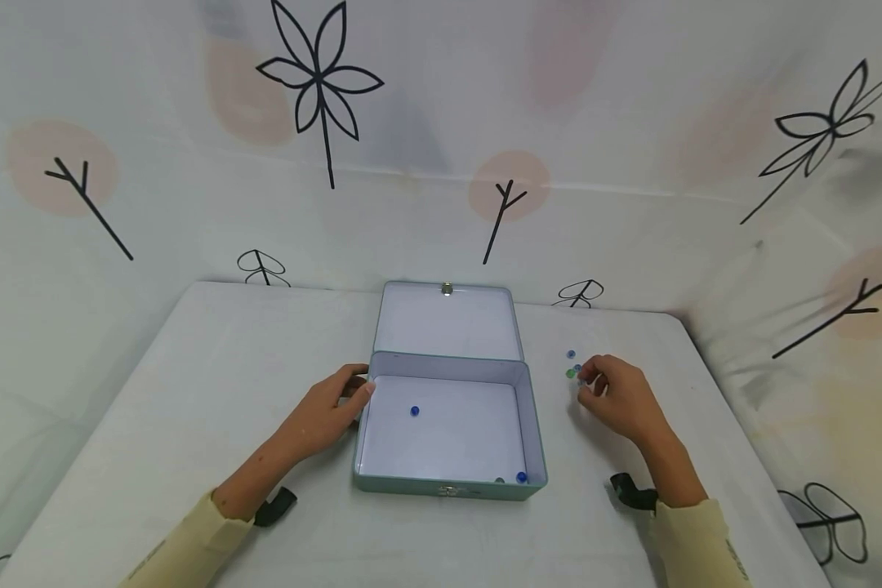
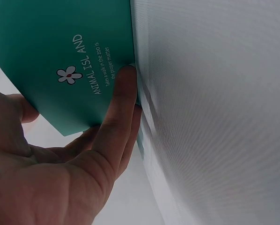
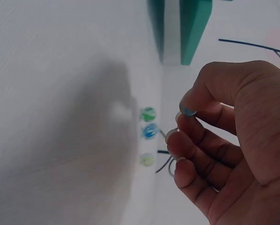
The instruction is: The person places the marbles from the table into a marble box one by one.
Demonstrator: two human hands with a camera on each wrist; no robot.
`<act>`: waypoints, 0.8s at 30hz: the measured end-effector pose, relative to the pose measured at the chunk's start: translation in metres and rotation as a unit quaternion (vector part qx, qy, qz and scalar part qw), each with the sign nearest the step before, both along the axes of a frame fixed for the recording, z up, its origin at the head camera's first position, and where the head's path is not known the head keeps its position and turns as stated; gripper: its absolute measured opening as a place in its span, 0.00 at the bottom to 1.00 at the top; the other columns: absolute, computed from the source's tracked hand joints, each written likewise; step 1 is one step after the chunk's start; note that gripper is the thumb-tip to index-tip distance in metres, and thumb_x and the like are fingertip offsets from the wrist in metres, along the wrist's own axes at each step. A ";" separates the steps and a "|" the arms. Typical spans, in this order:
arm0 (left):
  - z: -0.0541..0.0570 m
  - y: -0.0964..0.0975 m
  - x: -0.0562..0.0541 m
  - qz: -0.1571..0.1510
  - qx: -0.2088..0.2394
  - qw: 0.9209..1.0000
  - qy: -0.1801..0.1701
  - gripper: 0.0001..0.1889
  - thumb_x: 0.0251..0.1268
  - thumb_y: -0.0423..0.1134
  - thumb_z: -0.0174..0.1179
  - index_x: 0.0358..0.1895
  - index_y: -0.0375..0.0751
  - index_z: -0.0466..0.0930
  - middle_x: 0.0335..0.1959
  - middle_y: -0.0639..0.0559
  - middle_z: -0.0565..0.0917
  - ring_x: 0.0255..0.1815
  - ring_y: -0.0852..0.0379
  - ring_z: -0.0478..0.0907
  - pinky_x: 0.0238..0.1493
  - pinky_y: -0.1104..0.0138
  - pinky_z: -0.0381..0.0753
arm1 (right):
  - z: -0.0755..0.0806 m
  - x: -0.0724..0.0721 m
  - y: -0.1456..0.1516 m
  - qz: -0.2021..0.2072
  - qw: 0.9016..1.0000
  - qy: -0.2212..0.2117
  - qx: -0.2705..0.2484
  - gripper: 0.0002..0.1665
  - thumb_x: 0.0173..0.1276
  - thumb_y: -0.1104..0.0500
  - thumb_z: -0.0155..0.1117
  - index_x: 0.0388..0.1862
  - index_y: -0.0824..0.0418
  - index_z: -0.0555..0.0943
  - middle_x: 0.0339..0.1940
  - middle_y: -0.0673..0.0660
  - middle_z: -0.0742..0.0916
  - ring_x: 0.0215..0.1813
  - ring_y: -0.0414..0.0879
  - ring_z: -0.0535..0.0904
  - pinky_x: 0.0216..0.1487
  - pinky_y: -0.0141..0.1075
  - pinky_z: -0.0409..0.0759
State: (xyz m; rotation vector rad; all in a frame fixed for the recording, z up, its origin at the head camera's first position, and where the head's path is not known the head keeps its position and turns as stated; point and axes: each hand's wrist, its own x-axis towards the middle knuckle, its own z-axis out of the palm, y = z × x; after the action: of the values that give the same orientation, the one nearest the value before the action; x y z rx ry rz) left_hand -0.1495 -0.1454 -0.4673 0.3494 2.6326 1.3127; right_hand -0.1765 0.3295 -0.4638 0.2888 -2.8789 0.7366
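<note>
We saw the box (image 1: 412, 485) on the table (image 1: 279, 343), its lid (image 1: 448, 322) behind, marbles (image 1: 415, 411) inside, the left hand (image 1: 328, 412) at its left side, and loose marbles (image 1: 570, 374) to its right beside the right hand (image 1: 625, 400).

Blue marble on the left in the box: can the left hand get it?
Probably yes: the lid is open, nothing covers the marble, and the left hand already touches the box.

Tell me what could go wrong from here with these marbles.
The right hand pinches one small blue marble, which might slip and roll away. Loose marbles lie close to that hand, so a finger could knock them across the table. The left hand touches the open box, so a bump could set the marbles inside rolling.
</note>
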 end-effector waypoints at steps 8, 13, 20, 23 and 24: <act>0.000 0.000 0.000 0.001 0.005 1.000 -0.004 0.33 0.86 0.58 0.49 0.80 0.39 0.65 0.69 0.41 0.80 0.67 0.44 0.80 0.62 0.51 0.85 | 0.017 0.009 -0.013 0.036 0.998 0.040 -0.019 0.10 0.61 0.70 0.72 0.40 0.60 0.85 0.33 0.51 0.85 0.35 0.46 0.79 0.35 0.36 0.78; 0.000 0.000 0.000 0.002 0.011 1.000 -0.009 0.33 0.86 0.58 0.50 0.79 0.39 0.65 0.69 0.41 0.80 0.66 0.44 0.81 0.57 0.56 0.87 | 0.029 0.017 -0.022 0.057 0.997 0.048 -0.013 0.12 0.60 0.70 0.73 0.40 0.58 0.85 0.34 0.48 0.85 0.36 0.44 0.79 0.37 0.36 0.79; -0.001 0.000 -0.001 0.003 0.008 1.000 -0.009 0.33 0.86 0.58 0.50 0.79 0.38 0.66 0.69 0.41 0.80 0.65 0.45 0.81 0.56 0.56 0.87 | 0.048 0.031 -0.035 0.114 0.992 0.053 -0.006 0.15 0.59 0.70 0.75 0.41 0.55 0.84 0.35 0.44 0.84 0.36 0.44 0.79 0.37 0.40 0.83; -0.001 0.000 -0.001 0.002 0.010 1.000 -0.011 0.33 0.85 0.58 0.50 0.79 0.38 0.66 0.69 0.40 0.80 0.66 0.44 0.81 0.55 0.57 0.88 | 0.054 0.036 -0.041 0.140 0.988 0.065 -0.009 0.17 0.58 0.71 0.76 0.41 0.54 0.84 0.35 0.42 0.83 0.35 0.44 0.79 0.37 0.38 0.83; -0.001 0.000 -0.001 0.001 0.010 1.000 -0.010 0.33 0.86 0.58 0.50 0.79 0.38 0.66 0.69 0.40 0.80 0.66 0.44 0.81 0.56 0.57 0.88 | 0.056 0.037 -0.043 0.146 0.987 0.070 -0.009 0.17 0.58 0.72 0.76 0.41 0.54 0.84 0.35 0.41 0.83 0.35 0.43 0.78 0.37 0.36 0.82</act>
State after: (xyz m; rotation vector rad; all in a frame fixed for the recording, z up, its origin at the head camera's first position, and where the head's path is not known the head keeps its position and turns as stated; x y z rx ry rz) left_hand -0.1506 -0.1453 -0.4688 0.3335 2.6057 1.3377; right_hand -0.1395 0.2866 -0.4079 0.7412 -2.7244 0.7537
